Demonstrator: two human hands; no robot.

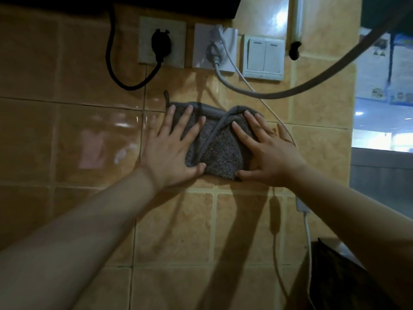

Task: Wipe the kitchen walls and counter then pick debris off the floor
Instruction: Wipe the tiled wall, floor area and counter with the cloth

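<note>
The left part of the grey cloth (220, 151) is covered by the left hand (172, 148), its right part by the right hand (268, 153). Both forearms are cut off by the lower edge of the frame. A dark fixture (44, 6) in the upper left is cut off by the top edge and cannot be identified. The black cable (125, 81) is lost behind that fixture. A dark object (339, 278) at lower right is partly hidden by the right forearm; its kind cannot be told. The view through the opening (384, 104) at right is blurred.
</note>
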